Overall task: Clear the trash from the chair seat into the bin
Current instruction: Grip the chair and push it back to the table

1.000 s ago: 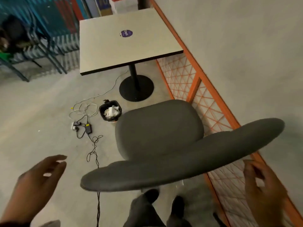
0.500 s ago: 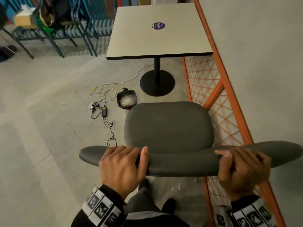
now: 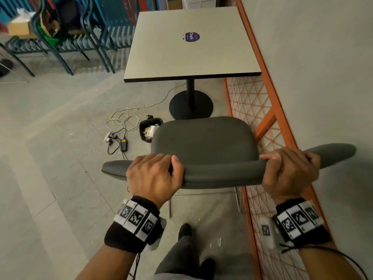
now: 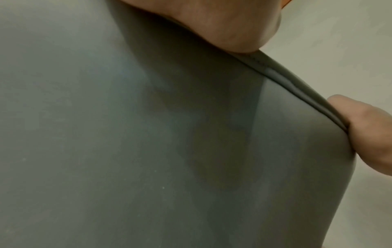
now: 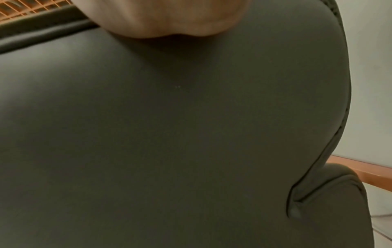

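A grey padded chair stands in front of me, its seat (image 3: 203, 140) bare, with no trash visible on it. My left hand (image 3: 155, 174) grips the top of the chair's backrest (image 3: 222, 174) on the left, fingers curled over the far side. My right hand (image 3: 290, 172) grips the same top edge further right. A small black bin (image 3: 148, 129) holding white crumpled paper sits on the floor just past the seat's far left corner, partly hidden by it. Both wrist views are filled by the grey backrest (image 4: 148, 151) (image 5: 169, 134) up close.
A square table (image 3: 191, 43) on a black pedestal base (image 3: 190, 105) stands beyond the chair. Cables and a power adapter (image 3: 123, 143) lie on the floor left of the bin. An orange mesh railing (image 3: 262, 110) runs along the right. Blue metal chairs (image 3: 60, 43) stand at the far left.
Both hands came up from open at my sides and took hold of the backrest's top edge. The chair now faces squarely towards the table and the seat sits closer to the bin.
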The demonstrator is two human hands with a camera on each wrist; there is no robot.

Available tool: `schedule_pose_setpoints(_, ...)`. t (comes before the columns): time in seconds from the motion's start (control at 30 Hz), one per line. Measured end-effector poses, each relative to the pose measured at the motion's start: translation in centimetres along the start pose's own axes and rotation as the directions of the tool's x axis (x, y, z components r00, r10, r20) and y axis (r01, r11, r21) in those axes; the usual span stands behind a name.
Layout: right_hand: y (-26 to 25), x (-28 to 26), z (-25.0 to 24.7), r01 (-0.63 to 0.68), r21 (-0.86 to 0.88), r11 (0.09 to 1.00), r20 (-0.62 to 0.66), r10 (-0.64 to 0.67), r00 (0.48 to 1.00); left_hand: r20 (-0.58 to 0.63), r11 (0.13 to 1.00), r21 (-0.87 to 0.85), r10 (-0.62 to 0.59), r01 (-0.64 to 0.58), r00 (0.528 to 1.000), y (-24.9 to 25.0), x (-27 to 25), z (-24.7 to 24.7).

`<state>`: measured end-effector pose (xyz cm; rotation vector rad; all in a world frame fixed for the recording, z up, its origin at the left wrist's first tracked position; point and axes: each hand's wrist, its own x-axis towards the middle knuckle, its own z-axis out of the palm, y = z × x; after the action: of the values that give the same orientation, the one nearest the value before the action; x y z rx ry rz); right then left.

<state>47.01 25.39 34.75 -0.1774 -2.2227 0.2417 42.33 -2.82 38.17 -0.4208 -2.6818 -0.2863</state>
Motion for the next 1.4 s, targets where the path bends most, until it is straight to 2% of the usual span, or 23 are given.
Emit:
schedule_pose_setpoints(0.37,0.2,7.9,11.5,-0.027,-0.048,0.998,-0.067,0.024,0.997,-0.121,1.000,0.006,0.029,-0.028,0.992,-4.7,12.9,6.1)
schedule_pose_setpoints(0.63,1.2,14.5,19.3,-0.045,-0.072,0.996,-0.073,0.040,0.997,-0.135,1.000,0.007,0.023,-0.022,0.991,-6.6,22.2,10.2)
schedule_pose_setpoints(0.87,2.0,20.0,25.7,-0.117,-0.092,0.989,-0.031,0.115,0.993,-0.135,0.999,0.004,0.038,-0.038,0.990,-7.8,29.9,13.2)
schedule_pose_setpoints(1.4,2.8,28.1,34.7,-0.139,-0.134,0.981,0.054,0.147,0.988,-0.165,1.000,-0.003,0.018,-0.018,0.986,-10.1,39.7,17.5)
